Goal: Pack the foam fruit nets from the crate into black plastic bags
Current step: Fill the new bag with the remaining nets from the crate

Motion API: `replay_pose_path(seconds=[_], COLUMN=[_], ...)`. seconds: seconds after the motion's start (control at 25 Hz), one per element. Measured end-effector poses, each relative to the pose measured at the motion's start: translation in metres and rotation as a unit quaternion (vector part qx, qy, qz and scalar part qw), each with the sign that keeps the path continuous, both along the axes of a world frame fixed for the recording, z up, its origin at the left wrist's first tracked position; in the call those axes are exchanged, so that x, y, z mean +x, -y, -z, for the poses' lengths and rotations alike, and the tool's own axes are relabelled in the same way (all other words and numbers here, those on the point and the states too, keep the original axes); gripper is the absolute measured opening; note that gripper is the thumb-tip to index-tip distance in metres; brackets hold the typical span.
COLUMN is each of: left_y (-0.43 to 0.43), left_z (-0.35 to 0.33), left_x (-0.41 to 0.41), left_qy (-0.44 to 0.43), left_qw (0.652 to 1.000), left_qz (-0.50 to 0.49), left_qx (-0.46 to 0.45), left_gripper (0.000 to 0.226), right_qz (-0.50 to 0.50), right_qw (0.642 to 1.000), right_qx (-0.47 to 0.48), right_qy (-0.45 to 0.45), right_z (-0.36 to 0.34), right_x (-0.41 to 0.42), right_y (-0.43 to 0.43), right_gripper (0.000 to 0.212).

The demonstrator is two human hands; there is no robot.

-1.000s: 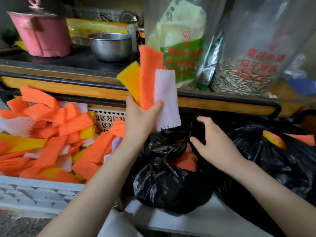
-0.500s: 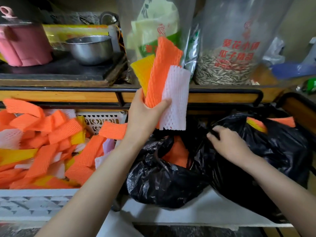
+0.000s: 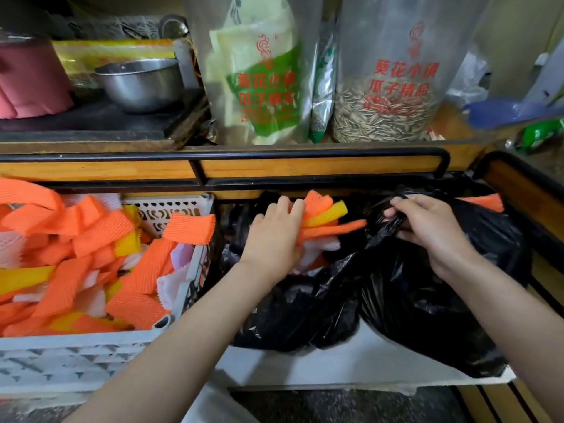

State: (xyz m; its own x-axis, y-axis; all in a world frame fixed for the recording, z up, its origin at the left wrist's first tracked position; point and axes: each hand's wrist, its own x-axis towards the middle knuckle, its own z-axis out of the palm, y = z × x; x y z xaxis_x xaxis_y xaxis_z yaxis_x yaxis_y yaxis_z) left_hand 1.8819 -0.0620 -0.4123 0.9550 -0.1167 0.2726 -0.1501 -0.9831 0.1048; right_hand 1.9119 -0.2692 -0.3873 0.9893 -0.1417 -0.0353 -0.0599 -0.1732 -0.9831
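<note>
A white plastic crate at the left holds several orange, yellow and white foam fruit nets. My left hand grips a bunch of foam nets and presses it down into the mouth of a black plastic bag in the middle. My right hand pinches that bag's rim and holds it up. A second black bag at the right has an orange net showing at its top.
Behind runs a wooden shelf edge with a black rail. On it stand a steel bowl, a pink pot and two clear bags, one with sunflower seeds. The bags rest on a white board.
My left hand has come down from above the shelf edge and pushed the bunch of nets into the bag's mouth. My right hand has closed on the bag's rim.
</note>
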Motion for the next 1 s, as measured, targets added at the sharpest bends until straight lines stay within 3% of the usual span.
replay_pose_path(seconds=[0.04,0.12,0.2,0.28,0.36,0.48,0.52,0.64,0.76,0.88,1.0], left_y=[-0.004,-0.007,0.000,0.009,0.010,-0.008,-0.016,-0.030,-0.043,-0.074,-0.128], left_z=[0.001,0.005,0.007,0.009,0.008,0.010,0.011,0.007,0.004,0.003,0.011], left_x=[0.003,0.005,0.003,-0.005,-0.016,-0.025,-0.027,-0.036,-0.047,-0.063,-0.076], left_qy=[-0.006,-0.055,-0.152,-0.235,-0.262,-0.192,-0.159,-0.094,-0.012,0.034,0.029], left_qw=[0.998,0.998,0.981,0.929,0.917,0.965,0.973,0.982,0.988,0.991,0.998], left_qz=[-0.012,0.007,0.067,0.122,0.153,0.175,0.169,0.158,0.152,0.131,0.063], left_qx=[0.053,0.043,-0.104,-0.259,-0.259,-0.034,0.002,-0.040,-0.038,-0.006,0.008], left_gripper=[0.057,0.064,0.067,0.053,0.046,0.046,0.043,0.030,0.024,0.029,0.037], right_qz=[0.001,0.005,0.005,0.006,0.017,0.025,0.020,0.007,-0.004,-0.080,-0.214], right_qw=[1.000,1.000,1.000,1.000,0.998,0.995,0.991,0.955,0.878,0.840,0.818], right_qx=[0.000,-0.013,-0.020,-0.027,-0.047,-0.090,-0.120,-0.275,-0.418,-0.418,-0.395], right_qy=[-0.001,0.004,0.007,0.011,0.024,0.045,0.057,0.107,0.234,0.337,0.360], right_z=[0.000,0.001,0.000,0.000,0.003,0.008,0.010,0.007,0.002,-0.002,-0.002], right_x=[0.000,0.000,0.001,0.004,0.010,0.018,0.019,0.009,-0.012,-0.033,-0.042], right_y=[-0.001,-0.003,-0.008,-0.013,-0.015,-0.017,-0.018,-0.029,-0.057,-0.102,-0.158], right_gripper=[0.030,0.029,0.027,0.027,0.027,0.017,0.013,0.035,0.044,0.043,0.037])
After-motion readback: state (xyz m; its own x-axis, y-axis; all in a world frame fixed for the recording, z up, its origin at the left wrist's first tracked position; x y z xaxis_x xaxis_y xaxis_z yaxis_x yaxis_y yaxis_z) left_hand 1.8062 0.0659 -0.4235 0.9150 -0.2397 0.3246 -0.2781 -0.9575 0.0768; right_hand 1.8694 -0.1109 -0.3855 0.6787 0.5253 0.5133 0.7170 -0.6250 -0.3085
